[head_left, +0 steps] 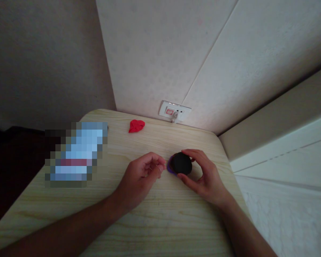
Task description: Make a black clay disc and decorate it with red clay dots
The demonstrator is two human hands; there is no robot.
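Note:
My right hand [203, 176] is wrapped round the side of a small round container with a black top [183, 163], thumb on the near side and fingers on the far side. Purple [170, 167] shows along the container's left edge; whether it is its body or a separate piece I cannot tell. Just left of it, my left hand [140, 178] is closed in a pinch, thumb against the fingers. Its fingertips are close to the purple edge, and what they hold, if anything, is too small to make out. Both hands are low over the pale wooden tabletop [155, 221].
A crumpled red piece [136, 125], perhaps cloth or paper, lies near the table's back edge. A pixelated, screen-like object [77, 153] is at the left. Behind the table, a wall socket [174, 111] holds a plug. White bedding-like fabric [289, 214] is at the right.

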